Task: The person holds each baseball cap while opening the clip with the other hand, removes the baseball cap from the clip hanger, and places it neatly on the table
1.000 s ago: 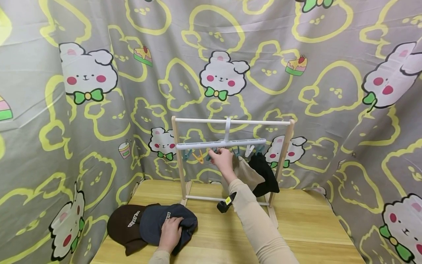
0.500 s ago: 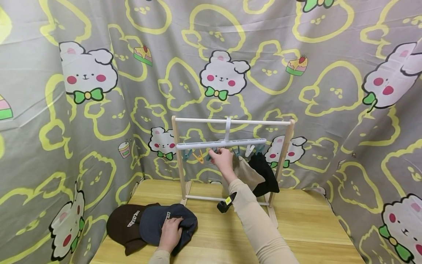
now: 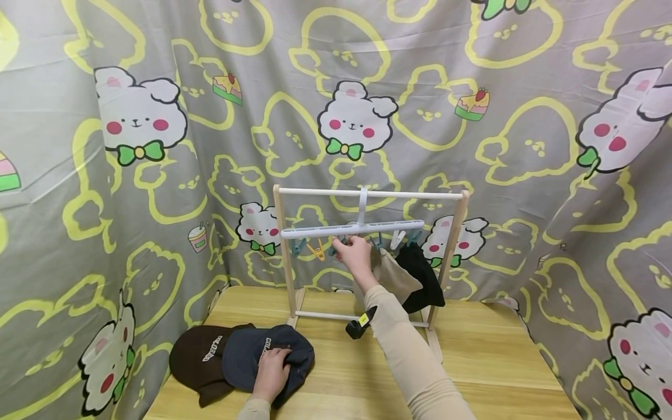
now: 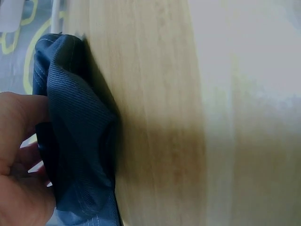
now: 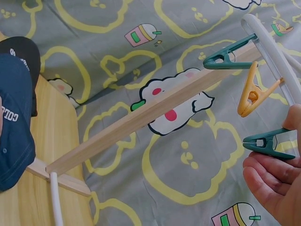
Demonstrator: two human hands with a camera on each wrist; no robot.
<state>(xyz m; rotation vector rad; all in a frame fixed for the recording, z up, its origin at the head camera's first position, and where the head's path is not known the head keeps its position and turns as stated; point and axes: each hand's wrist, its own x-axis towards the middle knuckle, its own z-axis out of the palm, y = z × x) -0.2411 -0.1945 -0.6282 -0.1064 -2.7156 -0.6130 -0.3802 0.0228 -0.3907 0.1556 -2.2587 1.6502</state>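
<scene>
My right hand is raised at the hanger, a white clip bar that hangs from the rack. Thumb and fingers pinch a dark green clothespin on that bar. Beside it hang a yellow clothespin and another green clothespin. Low on the left, my left hand grips the crown of a navy baseball cap. In the left wrist view, folded navy fabric lies between its thumb and fingers, hiding some fingertips. The navy cap overlaps a brown cap on the table.
The wooden rack stands at the back of the wood-grain table. From the hanger's right half hang a beige item and a black item, partly behind my right arm. A patterned curtain surrounds the table.
</scene>
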